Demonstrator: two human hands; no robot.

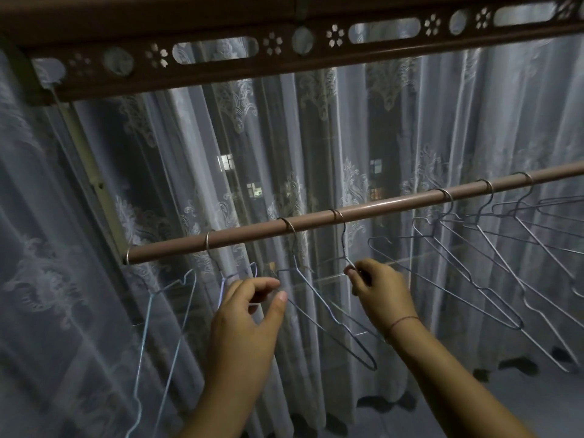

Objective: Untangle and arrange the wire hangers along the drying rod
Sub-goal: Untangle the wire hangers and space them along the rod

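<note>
Below the pierced brown rail [221, 72], what spans the view? (student)

Drying rod [379, 206]: a brown tube rising from lower left to upper right, in front of a sheer patterned curtain [316, 137]. Seven hooks of wire hangers [447, 196] show on it, spaced apart along its length. On the right, the hanger frames cross one another. (instructor)

Which hanger is being handled? (student)

Held hanger [343, 241]: it hangs from the fourth hook, counted from the rod's left end. Right hand [379, 289], with a thin thread band [403, 322] at the wrist, has its fingers curled round the wire just below the neck, where it splays into shoulders. (instructor)

And the other hand? (student)

Left hand [246, 314]: it sits beneath the rod, between the second and third hooks. Thumb and forefinger bend toward each other with a narrow gap between the tips. Wire of the second hanger [207, 245] runs down to the fingers; whether the hand grips it cannot be told. (instructor)

What hangs at the rod's left end? (student)

Pale-blue hanger [189, 275]: hooked at the very end of the rod and tilted, its long wires run down beside the left forearm toward the bottom edge. (instructor)
</note>
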